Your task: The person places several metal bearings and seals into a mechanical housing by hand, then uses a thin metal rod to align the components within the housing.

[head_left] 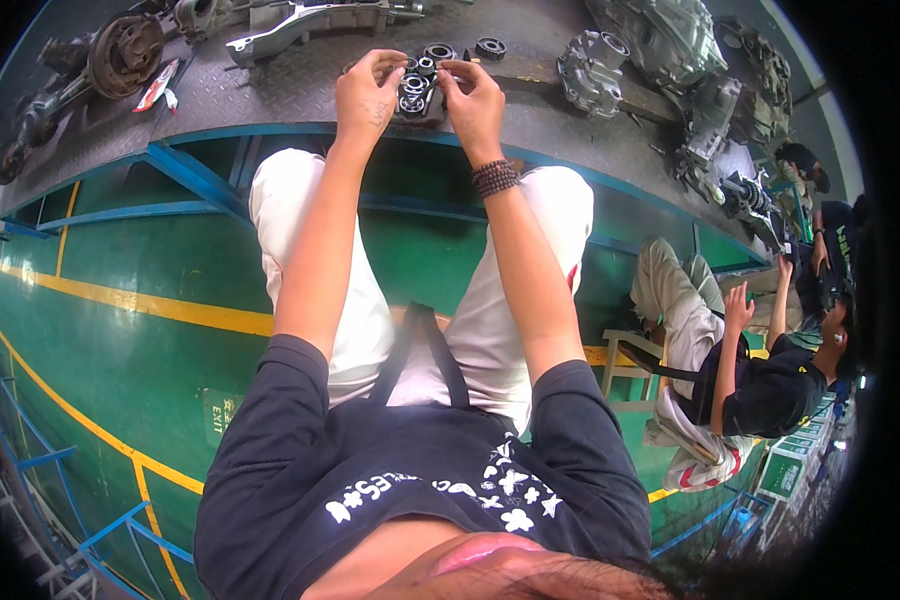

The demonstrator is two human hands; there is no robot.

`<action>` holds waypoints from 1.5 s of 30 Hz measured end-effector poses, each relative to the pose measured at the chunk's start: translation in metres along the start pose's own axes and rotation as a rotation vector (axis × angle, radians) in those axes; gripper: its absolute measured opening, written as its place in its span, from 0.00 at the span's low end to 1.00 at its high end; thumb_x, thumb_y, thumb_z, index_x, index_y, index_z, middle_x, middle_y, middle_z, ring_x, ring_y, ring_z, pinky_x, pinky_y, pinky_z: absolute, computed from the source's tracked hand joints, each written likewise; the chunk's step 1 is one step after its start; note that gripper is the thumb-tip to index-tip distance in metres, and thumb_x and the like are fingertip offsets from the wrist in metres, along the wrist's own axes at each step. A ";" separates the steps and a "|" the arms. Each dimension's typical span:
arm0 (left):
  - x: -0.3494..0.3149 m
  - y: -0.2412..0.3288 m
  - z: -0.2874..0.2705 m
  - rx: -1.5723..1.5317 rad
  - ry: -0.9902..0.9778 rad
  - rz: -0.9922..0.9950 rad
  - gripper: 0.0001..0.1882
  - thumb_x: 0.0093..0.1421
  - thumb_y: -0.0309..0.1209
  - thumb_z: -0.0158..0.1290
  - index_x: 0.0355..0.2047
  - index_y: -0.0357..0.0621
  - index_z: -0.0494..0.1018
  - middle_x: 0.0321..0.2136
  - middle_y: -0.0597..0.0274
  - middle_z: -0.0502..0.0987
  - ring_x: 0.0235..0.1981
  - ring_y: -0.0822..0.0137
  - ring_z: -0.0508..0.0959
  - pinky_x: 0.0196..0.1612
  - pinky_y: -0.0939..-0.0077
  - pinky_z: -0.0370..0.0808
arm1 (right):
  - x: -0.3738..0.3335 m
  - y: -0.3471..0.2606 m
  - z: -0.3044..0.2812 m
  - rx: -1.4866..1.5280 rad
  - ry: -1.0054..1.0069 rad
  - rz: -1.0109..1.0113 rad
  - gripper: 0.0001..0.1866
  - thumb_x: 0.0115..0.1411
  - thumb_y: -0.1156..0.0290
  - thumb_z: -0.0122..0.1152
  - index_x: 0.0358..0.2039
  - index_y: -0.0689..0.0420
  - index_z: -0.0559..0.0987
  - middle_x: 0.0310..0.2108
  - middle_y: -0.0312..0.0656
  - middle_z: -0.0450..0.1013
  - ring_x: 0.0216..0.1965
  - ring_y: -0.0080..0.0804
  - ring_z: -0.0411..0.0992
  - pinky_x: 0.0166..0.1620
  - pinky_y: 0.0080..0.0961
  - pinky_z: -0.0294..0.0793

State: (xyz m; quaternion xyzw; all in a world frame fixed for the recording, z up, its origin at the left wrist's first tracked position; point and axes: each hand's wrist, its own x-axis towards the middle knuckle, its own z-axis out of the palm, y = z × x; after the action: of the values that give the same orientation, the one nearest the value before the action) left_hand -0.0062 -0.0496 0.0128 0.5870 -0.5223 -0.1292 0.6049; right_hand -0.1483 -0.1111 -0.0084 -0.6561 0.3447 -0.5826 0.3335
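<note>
A cluster of small ring-shaped metal parts (pixel 413 93), like bearings or gears, lies on the dark metal workbench (pixel 300 92) between my hands. My left hand (pixel 368 97) reaches in from the left, thumb and fingers curled together at the cluster's upper left side. From the right comes my right hand (pixel 473 104), its thumb and fingertips drawn close at the opposite side. What either set of fingertips grips is too small to make out. A round metal ring (pixel 438 51) sits just beyond the fingers, and a separate bearing-like ring (pixel 490 48) lies farther right.
Metal housings (pixel 592 72) and larger castings (pixel 670 45) occupy the bench's right side. A long casting (pixel 310 30) lies at the back, a rusty drum (pixel 126 54) at far left near a red-and-white packet (pixel 157 88). Blue framing (pixel 195 180) runs under the bench. Another person (pixel 760 385) sits at right.
</note>
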 end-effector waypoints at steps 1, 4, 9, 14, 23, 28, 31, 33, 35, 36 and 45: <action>0.000 0.000 0.001 -0.012 -0.014 -0.009 0.10 0.62 0.23 0.57 0.44 0.37 0.78 0.40 0.57 0.84 0.44 0.68 0.84 0.49 0.77 0.78 | 0.000 -0.001 -0.001 -0.001 0.002 0.000 0.08 0.59 0.73 0.66 0.38 0.62 0.83 0.34 0.47 0.82 0.36 0.31 0.82 0.42 0.24 0.78; -0.001 0.000 0.005 -0.031 -0.004 0.003 0.10 0.62 0.24 0.58 0.43 0.37 0.79 0.40 0.57 0.84 0.44 0.67 0.84 0.49 0.77 0.78 | -0.002 -0.006 -0.002 0.003 -0.002 0.000 0.08 0.59 0.73 0.67 0.38 0.63 0.83 0.34 0.47 0.82 0.36 0.31 0.82 0.41 0.24 0.79; -0.001 0.000 0.004 0.012 -0.030 -0.016 0.09 0.61 0.25 0.59 0.41 0.37 0.80 0.39 0.57 0.84 0.44 0.67 0.84 0.49 0.76 0.77 | -0.003 -0.006 0.000 0.027 -0.055 -0.028 0.10 0.58 0.74 0.67 0.39 0.63 0.82 0.34 0.47 0.82 0.36 0.30 0.82 0.41 0.23 0.78; -0.002 0.001 0.002 0.022 -0.056 -0.045 0.09 0.60 0.26 0.60 0.40 0.39 0.81 0.38 0.57 0.84 0.43 0.67 0.84 0.49 0.76 0.77 | -0.005 -0.010 0.003 0.054 -0.113 -0.060 0.10 0.59 0.75 0.67 0.41 0.64 0.82 0.36 0.46 0.82 0.37 0.28 0.81 0.41 0.22 0.79; 0.000 -0.003 0.011 -0.058 0.001 -0.058 0.14 0.56 0.32 0.66 0.40 0.38 0.81 0.37 0.56 0.85 0.40 0.67 0.85 0.45 0.77 0.78 | -0.004 -0.006 0.005 0.114 -0.148 -0.022 0.09 0.62 0.76 0.64 0.42 0.66 0.81 0.39 0.43 0.82 0.41 0.25 0.80 0.47 0.20 0.78; 0.001 -0.010 0.016 -0.162 0.027 -0.133 0.15 0.56 0.33 0.66 0.40 0.37 0.82 0.36 0.56 0.85 0.38 0.70 0.84 0.43 0.79 0.78 | -0.005 -0.008 0.005 0.154 -0.171 -0.013 0.10 0.62 0.76 0.63 0.43 0.66 0.81 0.39 0.43 0.82 0.41 0.24 0.79 0.47 0.20 0.78; 0.002 -0.011 0.013 -0.101 -0.055 -0.105 0.14 0.58 0.34 0.65 0.41 0.38 0.82 0.36 0.56 0.85 0.37 0.71 0.84 0.42 0.79 0.77 | -0.005 -0.007 0.006 0.120 -0.166 -0.013 0.10 0.62 0.77 0.63 0.43 0.66 0.82 0.39 0.43 0.82 0.41 0.24 0.79 0.47 0.20 0.78; 0.001 -0.007 0.015 -0.081 -0.072 -0.112 0.14 0.58 0.34 0.64 0.42 0.38 0.82 0.36 0.55 0.85 0.38 0.71 0.83 0.42 0.80 0.77 | -0.003 -0.002 0.005 0.135 -0.090 -0.048 0.08 0.60 0.78 0.63 0.40 0.66 0.82 0.35 0.46 0.82 0.37 0.26 0.81 0.43 0.21 0.78; 0.001 -0.006 0.013 -0.056 -0.083 -0.121 0.14 0.59 0.34 0.63 0.43 0.39 0.82 0.36 0.55 0.85 0.38 0.71 0.83 0.41 0.80 0.76 | -0.002 0.000 0.004 0.121 -0.066 -0.038 0.08 0.60 0.78 0.64 0.40 0.66 0.82 0.35 0.46 0.82 0.37 0.27 0.81 0.42 0.22 0.78; 0.001 -0.005 0.012 -0.037 -0.085 -0.108 0.14 0.60 0.33 0.62 0.43 0.40 0.82 0.36 0.54 0.85 0.38 0.71 0.84 0.42 0.79 0.76 | -0.002 0.001 0.003 0.106 -0.044 -0.029 0.09 0.59 0.78 0.64 0.40 0.66 0.82 0.35 0.47 0.82 0.36 0.27 0.81 0.42 0.22 0.79; 0.002 -0.007 0.005 0.061 -0.008 -0.140 0.11 0.62 0.30 0.58 0.43 0.41 0.82 0.38 0.55 0.85 0.40 0.67 0.84 0.45 0.77 0.77 | -0.002 -0.004 -0.002 -0.031 -0.002 0.026 0.09 0.59 0.75 0.64 0.38 0.64 0.83 0.33 0.47 0.82 0.35 0.29 0.82 0.41 0.23 0.79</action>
State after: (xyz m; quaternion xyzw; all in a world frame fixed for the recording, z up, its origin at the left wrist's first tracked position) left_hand -0.0059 -0.0558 0.0071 0.6397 -0.4859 -0.1575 0.5743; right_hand -0.1499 -0.1072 -0.0054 -0.6572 0.3616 -0.5724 0.3312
